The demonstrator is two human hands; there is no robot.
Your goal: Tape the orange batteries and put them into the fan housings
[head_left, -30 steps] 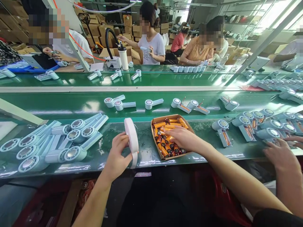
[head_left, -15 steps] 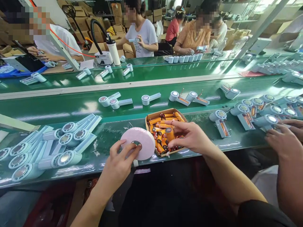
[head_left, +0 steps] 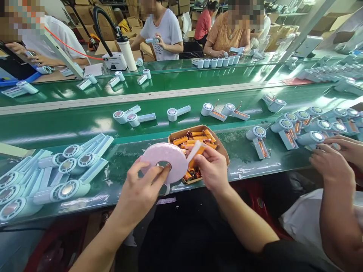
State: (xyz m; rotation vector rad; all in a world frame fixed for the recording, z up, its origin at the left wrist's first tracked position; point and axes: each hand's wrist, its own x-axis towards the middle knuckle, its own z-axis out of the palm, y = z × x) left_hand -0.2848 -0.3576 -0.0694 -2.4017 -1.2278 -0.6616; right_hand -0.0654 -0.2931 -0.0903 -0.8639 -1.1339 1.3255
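My left hand [head_left: 143,183] is closed on a wide, flat roll of pale pinkish-white tape [head_left: 177,158], fingertips hooked in its centre hole. In my right hand [head_left: 213,168], thumb and fingers pinch an orange battery [head_left: 200,150]. A short strip of white tape [head_left: 194,152] runs between the roll's right edge and this battery; how far it sticks to it I cannot tell. Just beyond and below both hands, a shallow cardboard box [head_left: 225,151] holds many orange batteries [head_left: 180,140] with dark ends, partly hidden by the roll and my right hand.
Light-blue fan housings [head_left: 85,159] lie piled at left on the green bench. More housings [head_left: 172,114] rest along the conveyor [head_left: 93,126]. At right, a co-worker's hands [head_left: 331,158] work beside housings with batteries and wires [head_left: 262,147]. Other people sit across the line.
My right hand has drawn back from over the box toward the tape roll, bringing the battery to its edge. A white tape strip now shows there. The view has shifted slightly.
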